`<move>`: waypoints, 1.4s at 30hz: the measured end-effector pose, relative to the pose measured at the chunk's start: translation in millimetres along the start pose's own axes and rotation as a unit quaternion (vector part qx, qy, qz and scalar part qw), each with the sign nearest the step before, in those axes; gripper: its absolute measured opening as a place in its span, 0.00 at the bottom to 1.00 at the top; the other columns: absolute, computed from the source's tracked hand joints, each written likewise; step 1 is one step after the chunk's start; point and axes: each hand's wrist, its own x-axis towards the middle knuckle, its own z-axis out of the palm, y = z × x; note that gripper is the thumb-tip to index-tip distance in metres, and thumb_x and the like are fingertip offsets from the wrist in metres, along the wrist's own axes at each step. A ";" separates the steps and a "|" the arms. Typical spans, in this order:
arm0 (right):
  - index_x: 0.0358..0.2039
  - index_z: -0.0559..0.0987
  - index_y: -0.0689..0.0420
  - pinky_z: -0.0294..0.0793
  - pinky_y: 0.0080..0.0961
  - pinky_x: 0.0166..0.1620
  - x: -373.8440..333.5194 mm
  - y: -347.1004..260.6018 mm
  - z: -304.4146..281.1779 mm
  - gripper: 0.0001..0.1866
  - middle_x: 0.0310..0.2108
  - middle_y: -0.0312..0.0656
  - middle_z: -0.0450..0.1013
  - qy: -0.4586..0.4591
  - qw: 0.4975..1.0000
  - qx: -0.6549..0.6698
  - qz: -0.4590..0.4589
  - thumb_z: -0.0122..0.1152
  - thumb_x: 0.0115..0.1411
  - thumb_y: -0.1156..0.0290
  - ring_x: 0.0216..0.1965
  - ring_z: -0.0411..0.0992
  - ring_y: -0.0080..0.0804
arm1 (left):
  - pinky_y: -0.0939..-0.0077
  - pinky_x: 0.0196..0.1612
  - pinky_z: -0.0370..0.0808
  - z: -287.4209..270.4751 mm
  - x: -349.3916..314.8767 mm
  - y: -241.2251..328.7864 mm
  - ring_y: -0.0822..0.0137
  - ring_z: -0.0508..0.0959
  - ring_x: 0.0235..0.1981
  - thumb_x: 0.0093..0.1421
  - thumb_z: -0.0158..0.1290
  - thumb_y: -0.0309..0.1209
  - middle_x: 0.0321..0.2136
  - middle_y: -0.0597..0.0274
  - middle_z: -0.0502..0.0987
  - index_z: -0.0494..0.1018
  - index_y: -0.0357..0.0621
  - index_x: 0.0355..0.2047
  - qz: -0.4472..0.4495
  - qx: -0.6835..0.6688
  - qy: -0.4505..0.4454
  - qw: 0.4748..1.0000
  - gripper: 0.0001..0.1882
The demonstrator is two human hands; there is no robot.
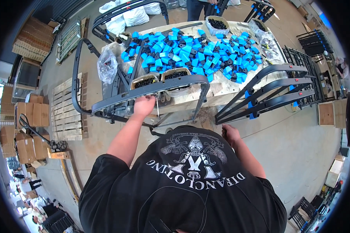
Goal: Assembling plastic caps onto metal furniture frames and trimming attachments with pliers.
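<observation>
My left hand (144, 105) is closed at the near bar of a black metal frame (122, 97) with rounded corners, which leans against the table's front edge. Its fingertips are partly hidden at the bar. Just right of that hand, a thin silver rod (157, 106) hangs down; whether the hand touches it I cannot tell. Low beside my body, my right hand (231, 134) is curled, near the lower ends of several black frames (268, 91) with blue pieces on them. What it holds, if anything, is hidden.
A big heap of blue and black plastic parts (194, 52) covers the wooden table (217, 91). Bins of small black parts (217, 25) stand among them. A wooden pallet (67, 106) lies to the left, near cardboard boxes (31, 114). Another person (198, 9) stands across the table.
</observation>
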 end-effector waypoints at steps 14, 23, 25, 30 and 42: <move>0.35 0.74 0.54 0.63 0.26 0.25 -28.3 53.1 38.4 0.08 0.22 0.31 0.66 0.078 0.997 -0.017 -0.007 0.58 0.64 0.63 0.21 0.63 0.24 | 0.54 0.53 0.77 -21.8 80.7 -23.0 0.48 0.79 0.50 0.57 0.59 0.47 0.46 0.52 0.81 0.79 0.46 0.45 0.081 0.162 -0.223 0.958 0.22; 0.38 0.76 0.58 0.63 0.25 0.25 -60.8 66.6 72.4 0.10 0.22 0.32 0.67 0.131 0.988 -0.075 -0.018 0.59 0.64 0.64 0.20 0.64 0.24 | 0.61 0.44 0.79 17.0 123.0 -62.3 0.49 0.82 0.41 0.55 0.58 0.37 0.35 0.46 0.82 0.81 0.41 0.32 0.086 0.228 -0.261 0.934 0.12; 0.37 0.76 0.58 0.63 0.25 0.25 -62.5 69.0 75.8 0.09 0.21 0.32 0.67 0.132 0.988 -0.074 -0.025 0.59 0.64 0.65 0.20 0.63 0.24 | 0.57 0.47 0.79 16.0 121.9 -68.6 0.46 0.82 0.44 0.57 0.56 0.37 0.38 0.41 0.82 0.84 0.41 0.34 0.130 0.211 -0.209 0.946 0.14; 0.36 0.74 0.57 0.63 0.25 0.25 -57.2 78.1 73.8 0.08 0.21 0.32 0.66 0.142 0.989 0.014 -0.029 0.58 0.64 0.66 0.20 0.63 0.24 | 0.56 0.46 0.79 -26.1 78.8 -37.0 0.45 0.82 0.41 0.58 0.54 0.33 0.36 0.41 0.82 0.83 0.38 0.33 0.156 0.157 -0.104 0.970 0.12; 0.43 0.75 0.56 0.73 0.30 0.34 -43.5 -29.6 151.6 0.10 0.32 0.38 0.73 -0.152 0.983 0.100 -0.038 0.51 0.70 0.65 0.31 0.73 0.31 | 0.74 0.37 0.78 -51.8 -56.0 50.5 0.72 0.81 0.30 0.63 0.58 0.29 0.32 0.57 0.83 0.79 0.40 0.45 0.213 -0.268 -0.236 0.909 0.11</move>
